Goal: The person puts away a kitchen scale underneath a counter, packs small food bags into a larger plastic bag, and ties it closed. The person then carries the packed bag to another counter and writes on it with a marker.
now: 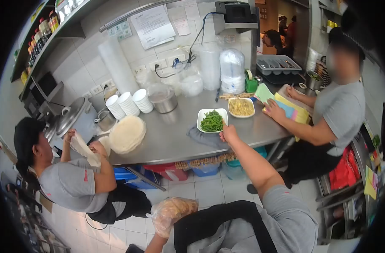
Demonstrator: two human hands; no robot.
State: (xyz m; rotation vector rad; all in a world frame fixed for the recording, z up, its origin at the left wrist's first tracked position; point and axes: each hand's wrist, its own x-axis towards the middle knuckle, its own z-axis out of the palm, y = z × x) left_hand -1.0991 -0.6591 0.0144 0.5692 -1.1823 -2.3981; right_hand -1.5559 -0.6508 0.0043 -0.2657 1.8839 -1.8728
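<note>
My right hand [229,134] is closed on the near right rim of a white bowl [199,126] on the steel table. Cut green vegetables [212,120] fill that bowl. Just behind it to the right stands a second white bowl [252,113] with pale yellow food. Down by my body, my left hand [162,231] holds a clear plastic bag [175,211] with orange-brown contents. Its fingers are mostly hidden by the plastic. A dark grey cloth [203,138] lies partly under the green vegetable bowl.
At left a person [74,181] handles a thin pale sheet beside a stack of round wrappers [128,134]. Another person [336,101] at right holds coloured papers [287,110]. White cup stacks [126,103] and a steel pot [163,101] stand along the steel table [175,137].
</note>
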